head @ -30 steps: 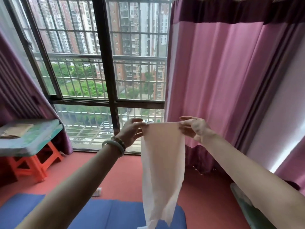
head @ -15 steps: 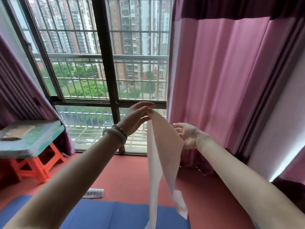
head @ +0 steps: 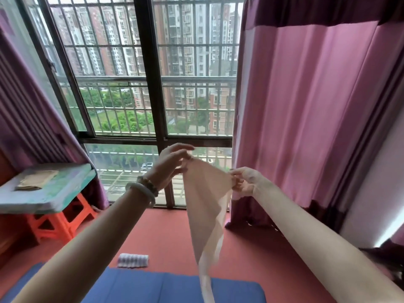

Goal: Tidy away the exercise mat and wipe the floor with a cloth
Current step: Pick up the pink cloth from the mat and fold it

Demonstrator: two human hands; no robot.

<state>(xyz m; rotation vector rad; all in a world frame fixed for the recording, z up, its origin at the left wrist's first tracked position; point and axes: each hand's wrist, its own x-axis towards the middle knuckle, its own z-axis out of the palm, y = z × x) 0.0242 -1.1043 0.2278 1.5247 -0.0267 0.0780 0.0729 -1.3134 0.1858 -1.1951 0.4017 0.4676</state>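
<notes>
A pale pink cloth (head: 205, 202) hangs in the air in front of the window. My left hand (head: 170, 162) pinches its upper left corner and my right hand (head: 244, 182) pinches its upper right corner. The cloth narrows to a strip that dangles down over the blue exercise mat (head: 153, 287). The mat lies flat on the red floor (head: 175, 232) at the bottom of the view, partly hidden by my left forearm.
A small white ribbed object (head: 133, 260) lies on the floor just beyond the mat. At the left a board with a tan cloth (head: 35, 181) rests on an orange stool (head: 56, 221). Pink curtains (head: 306, 119) hang at the right, barred window (head: 153, 84) ahead.
The cloth was first held spread flat between both hands. My left hand then rose and my right dropped, and the cloth now hangs twisted into a narrowing strip between closer hands.
</notes>
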